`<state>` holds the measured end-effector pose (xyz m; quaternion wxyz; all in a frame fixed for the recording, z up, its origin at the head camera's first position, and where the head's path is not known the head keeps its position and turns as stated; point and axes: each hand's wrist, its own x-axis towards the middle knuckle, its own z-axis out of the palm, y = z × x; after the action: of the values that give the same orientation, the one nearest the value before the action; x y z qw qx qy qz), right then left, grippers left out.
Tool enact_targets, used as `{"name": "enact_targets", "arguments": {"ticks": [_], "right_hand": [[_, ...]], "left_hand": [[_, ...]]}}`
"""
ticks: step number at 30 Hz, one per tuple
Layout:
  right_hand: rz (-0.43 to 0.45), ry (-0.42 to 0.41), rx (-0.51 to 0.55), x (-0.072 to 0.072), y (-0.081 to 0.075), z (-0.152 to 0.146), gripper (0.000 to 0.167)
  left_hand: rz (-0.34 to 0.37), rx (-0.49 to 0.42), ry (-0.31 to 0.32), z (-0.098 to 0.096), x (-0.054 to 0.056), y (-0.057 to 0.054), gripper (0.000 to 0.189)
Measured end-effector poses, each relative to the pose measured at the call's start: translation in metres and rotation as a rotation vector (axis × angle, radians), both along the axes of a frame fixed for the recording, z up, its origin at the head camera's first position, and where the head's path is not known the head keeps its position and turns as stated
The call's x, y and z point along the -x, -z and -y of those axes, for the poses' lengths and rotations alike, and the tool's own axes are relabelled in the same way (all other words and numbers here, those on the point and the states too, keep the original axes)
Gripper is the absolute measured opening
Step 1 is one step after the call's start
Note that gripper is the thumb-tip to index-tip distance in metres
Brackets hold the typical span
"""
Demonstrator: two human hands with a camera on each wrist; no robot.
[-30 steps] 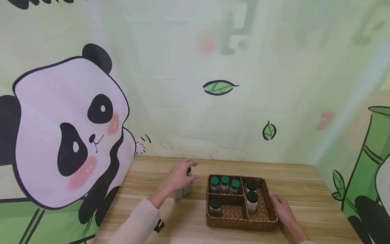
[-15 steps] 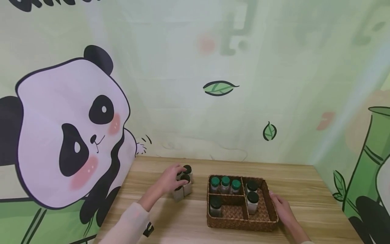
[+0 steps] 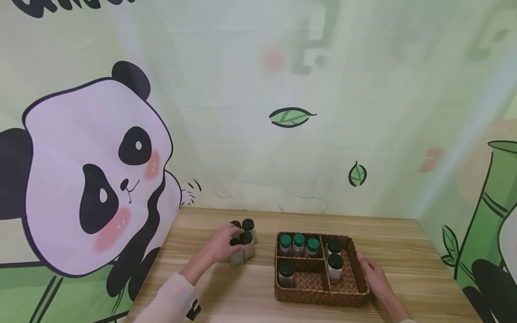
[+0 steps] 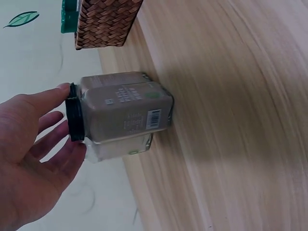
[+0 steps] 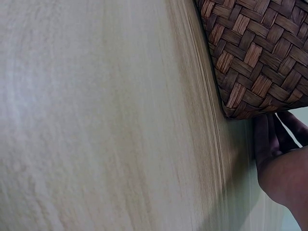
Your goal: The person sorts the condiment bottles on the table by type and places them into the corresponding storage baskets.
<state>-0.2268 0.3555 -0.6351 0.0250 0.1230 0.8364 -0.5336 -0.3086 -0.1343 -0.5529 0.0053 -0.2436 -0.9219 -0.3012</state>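
Observation:
In the head view, my left hand (image 3: 221,242) is over a cluster of several black-capped spice jars left of the basket. The left wrist view shows its thumb and fingers around the black cap of the nearest spice jar (image 4: 130,110), which holds greyish-brown powder and has a barcode label. That jar stands upright, close against the others. My right hand (image 3: 374,274) rests against the outer right side of the brown woven basket (image 3: 319,296). In the right wrist view its fingertips are hidden behind the basket wall (image 5: 260,57).
The basket has three compartments. Green-capped jars (image 3: 299,244) fill the back left one, a black-capped jar (image 3: 286,274) stands in the front left, and two black-capped jars (image 3: 334,268) are on the right. A patterned backdrop (image 3: 242,134) rises behind the wooden table (image 3: 242,296).
My left hand has moved left and down over the loose jars, from the back ones to the nearest, and its fingers have come in around the cap. The right hand and basket stay put.

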Motion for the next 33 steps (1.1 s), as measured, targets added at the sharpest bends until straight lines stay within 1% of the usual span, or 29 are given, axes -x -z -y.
{"name": "enact_targets", "arguments": {"ticks": [1, 3, 8, 11, 15, 21, 24, 27, 30, 33], "right_hand": [[-0.002, 0.002, -0.001, 0.000, 0.000, 0.000, 0.090], [-0.005, 0.003, -0.002, 0.000, 0.000, 0.000, 0.089], [-0.007, 0.001, -0.001, 0.000, 0.004, 0.000, 0.088], [-0.009, 0.004, 0.000, 0.000, 0.006, 0.000, 0.087], [-0.007, 0.005, 0.000, 0.000, 0.005, 0.001, 0.087], [0.016, 0.002, 0.007, -0.001, 0.001, -0.001, 0.093], [0.019, -0.003, 0.004, 0.000, 0.000, -0.002, 0.094], [0.021, -0.007, 0.005, 0.000, 0.001, -0.002, 0.094], [0.018, -0.008, 0.009, 0.000, 0.001, -0.002, 0.094], [0.012, -0.008, 0.009, 0.000, 0.002, -0.002, 0.093]], "left_hand": [[0.009, -0.006, -0.006, 0.000, 0.000, 0.001, 0.045], [0.006, -0.011, -0.005, 0.000, 0.000, 0.003, 0.046], [-0.020, -0.014, 0.000, -0.001, -0.001, 0.006, 0.047], [-0.006, -0.029, -0.007, 0.000, -0.003, 0.008, 0.047], [-0.008, -0.043, -0.013, 0.002, -0.006, 0.009, 0.047], [-0.019, -0.014, -0.033, 0.005, -0.009, 0.010, 0.047], [-0.036, -0.003, -0.043, 0.005, -0.010, 0.011, 0.047], [-0.053, 0.006, -0.060, 0.006, -0.012, 0.013, 0.044], [-0.072, -0.020, -0.077, 0.008, -0.013, 0.018, 0.041], [-0.086, -0.073, -0.068, 0.011, -0.012, 0.022, 0.039]]}}
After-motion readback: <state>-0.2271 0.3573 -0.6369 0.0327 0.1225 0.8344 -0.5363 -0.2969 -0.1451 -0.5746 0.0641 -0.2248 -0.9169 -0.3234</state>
